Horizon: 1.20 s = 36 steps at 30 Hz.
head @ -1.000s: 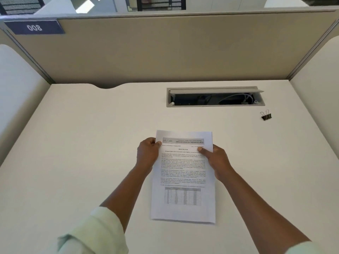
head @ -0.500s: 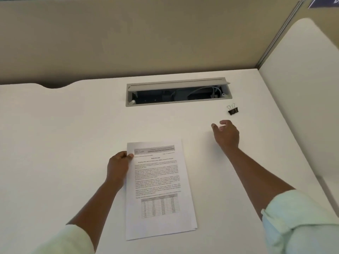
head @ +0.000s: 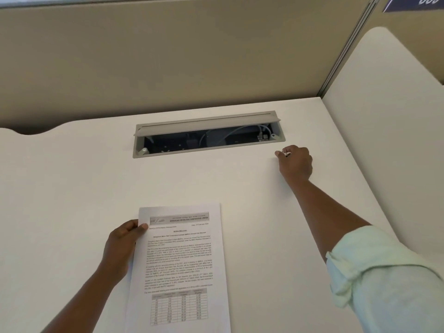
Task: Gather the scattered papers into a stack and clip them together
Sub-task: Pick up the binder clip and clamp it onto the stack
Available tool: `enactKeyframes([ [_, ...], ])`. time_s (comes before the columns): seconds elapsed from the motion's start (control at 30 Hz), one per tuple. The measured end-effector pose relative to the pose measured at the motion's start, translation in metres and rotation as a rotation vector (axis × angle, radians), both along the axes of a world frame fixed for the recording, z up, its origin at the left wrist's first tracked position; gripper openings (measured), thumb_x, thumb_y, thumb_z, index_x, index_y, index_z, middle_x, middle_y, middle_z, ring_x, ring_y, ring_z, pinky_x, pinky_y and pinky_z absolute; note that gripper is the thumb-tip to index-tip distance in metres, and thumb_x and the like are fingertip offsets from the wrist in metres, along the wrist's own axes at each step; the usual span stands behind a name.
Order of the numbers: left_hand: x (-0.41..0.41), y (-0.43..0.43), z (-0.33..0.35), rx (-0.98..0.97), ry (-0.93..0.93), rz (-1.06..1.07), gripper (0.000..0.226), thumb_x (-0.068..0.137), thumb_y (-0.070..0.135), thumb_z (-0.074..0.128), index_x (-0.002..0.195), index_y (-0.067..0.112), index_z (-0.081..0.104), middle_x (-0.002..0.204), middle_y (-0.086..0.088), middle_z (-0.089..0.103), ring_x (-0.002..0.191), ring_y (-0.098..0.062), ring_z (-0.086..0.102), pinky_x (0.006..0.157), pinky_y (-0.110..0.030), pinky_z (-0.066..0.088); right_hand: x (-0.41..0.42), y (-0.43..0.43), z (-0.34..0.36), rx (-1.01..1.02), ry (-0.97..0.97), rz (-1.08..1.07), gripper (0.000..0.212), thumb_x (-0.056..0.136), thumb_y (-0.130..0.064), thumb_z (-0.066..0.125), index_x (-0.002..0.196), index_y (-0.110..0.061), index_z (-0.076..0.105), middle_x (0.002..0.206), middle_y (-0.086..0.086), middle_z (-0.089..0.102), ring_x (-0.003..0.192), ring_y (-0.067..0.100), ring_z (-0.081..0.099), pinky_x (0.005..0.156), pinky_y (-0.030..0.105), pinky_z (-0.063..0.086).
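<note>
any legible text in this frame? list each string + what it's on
"009", cut off by the frame edge: blue sign on the partition, top right.
"MEDIA RELEASE": heading on the top sheet of the paper stack, just readable.
Letterhead banner on the same sheet: bold line too blurred to quote with confidence.
Date line, body paragraphs, table figures: too small to read.
Desk, cable tray, binder clip in the right hand: no text.
</note>
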<state>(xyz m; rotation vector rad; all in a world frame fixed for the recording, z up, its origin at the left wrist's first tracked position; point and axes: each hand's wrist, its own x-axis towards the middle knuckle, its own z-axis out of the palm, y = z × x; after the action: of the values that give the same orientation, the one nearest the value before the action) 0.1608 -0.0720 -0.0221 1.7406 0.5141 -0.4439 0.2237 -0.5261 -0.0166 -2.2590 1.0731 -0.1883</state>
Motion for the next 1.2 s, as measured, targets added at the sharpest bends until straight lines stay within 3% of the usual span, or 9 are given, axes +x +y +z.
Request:
enactKeyframes([
  [0.1, 0.005, 0.005, -0.005, -0.018, 0.022, -0.013, 0.012, 0.096, 0.015, 0.067, 0.099, 0.013, 0.078, 0.1, -0.016, 0.08, 0.093, -0.039, 0.075, 0.095, -0.056, 0.057, 0.001, -0.005, -0.003, 0.018, -0.062, 0.014, 0.019, 0.09, -0.035, 0.073, 0.088, -0.016, 0.072, 0.107, 0.01, 0.068, 0.108, 0.036, 0.061, 0.076, 0.034, 0.043],
  [0.2, 0.007, 0.006, -0.008, -0.033, 0.033, -0.029, 0.013, 0.097, 0.015, 0.066, 0.101, 0.012, 0.078, 0.101, -0.017, 0.08, 0.092, -0.038, 0.075, 0.095, -0.056, 0.057, -0.004, -0.007, 0.0, 0.085, -0.121, 0.04, 0.027, 0.086, -0.038, 0.076, 0.075, -0.017, 0.063, 0.087, 0.001, 0.069, 0.089, 0.026, 0.062, 0.068, 0.029, 0.04],
  [0.3, 0.01, 0.005, -0.01, -0.046, 0.038, -0.036, 0.014, 0.098, 0.014, 0.066, 0.104, 0.011, 0.077, 0.103, -0.019, 0.079, 0.092, -0.038, 0.074, 0.096, -0.057, 0.056, -0.01, -0.001, 0.004, 0.218, -0.174, 0.051, 0.033, 0.086, -0.04, 0.076, 0.079, -0.009, 0.066, 0.074, -0.005, 0.067, 0.072, 0.019, 0.06, 0.063, 0.027, 0.045],
  [0.43, 0.012, 0.003, -0.011, -0.044, 0.041, -0.047, 0.014, 0.097, 0.013, 0.066, 0.105, 0.011, 0.077, 0.102, -0.019, 0.079, 0.095, -0.039, 0.073, 0.097, -0.059, 0.056, -0.021, 0.024, 0.012, 0.552, -0.263, 0.021, 0.029, 0.09, -0.037, 0.075, 0.09, -0.008, 0.07, 0.081, 0.005, 0.072, 0.064, 0.017, 0.066, 0.057, 0.029, 0.056],
  [0.53, 0.014, 0.003, -0.011, -0.057, 0.05, -0.046, 0.014, 0.097, 0.013, 0.067, 0.106, 0.01, 0.077, 0.103, -0.019, 0.079, 0.099, -0.043, 0.073, 0.097, -0.059, 0.056, -0.032, 0.054, 0.025, 0.65, -0.274, 0.069, 0.025, 0.092, -0.033, 0.075, 0.101, -0.01, 0.07, 0.085, 0.005, 0.072, 0.065, 0.013, 0.068, 0.054, 0.023, 0.055],
  [0.7, 0.015, 0.002, -0.005, -0.071, 0.066, -0.12, 0.011, 0.096, 0.011, 0.068, 0.1, 0.007, 0.077, 0.099, -0.017, 0.08, 0.093, -0.038, 0.074, 0.092, -0.051, 0.059, -0.045, 0.101, 0.038, 0.746, -0.247, 0.157, 0.041, 0.089, -0.028, 0.079, 0.123, -0.018, 0.058, 0.09, 0.002, 0.068, 0.075, 0.017, 0.071, 0.073, 0.032, 0.062],
  [0.83, 0.014, 0.003, 0.003, -0.063, 0.07, -0.227, 0.01, 0.097, 0.009, 0.067, 0.094, 0.007, 0.075, 0.093, -0.014, 0.08, 0.086, -0.032, 0.074, 0.08, -0.039, 0.06, -0.054, 0.14, 0.04, 0.818, -0.139, 0.276, 0.035, 0.083, -0.024, 0.084, 0.112, -0.011, 0.071, 0.091, 0.002, 0.073, 0.086, 0.015, 0.072, 0.086, 0.035, 0.062],
  [1.03, 0.009, 0.006, 0.011, -0.011, 0.05, -0.407, 0.01, 0.095, 0.015, 0.068, 0.091, 0.007, 0.075, 0.095, -0.015, 0.08, 0.091, -0.038, 0.077, 0.089, -0.052, 0.061, -0.06, 0.187, 0.048, 0.758, -0.017, 0.451, 0.039, 0.075, -0.024, 0.09, 0.104, -0.013, 0.068, 0.099, 0.011, 0.078, 0.1, 0.028, 0.075, 0.093, 0.043, 0.057],
  [1.2, -0.001, 0.005, 0.013, -0.023, 0.007, -0.504, 0.009, 0.097, 0.018, 0.067, 0.095, 0.014, 0.075, 0.092, -0.01, 0.081, 0.087, -0.034, 0.079, 0.087, -0.054, 0.062, -0.066, 0.217, 0.053, 0.667, 0.052, 0.56, 0.038, 0.069, -0.023, 0.093, 0.098, -0.014, 0.07, 0.098, 0.002, 0.078, 0.088, 0.014, 0.073, 0.089, 0.038, 0.056],
])
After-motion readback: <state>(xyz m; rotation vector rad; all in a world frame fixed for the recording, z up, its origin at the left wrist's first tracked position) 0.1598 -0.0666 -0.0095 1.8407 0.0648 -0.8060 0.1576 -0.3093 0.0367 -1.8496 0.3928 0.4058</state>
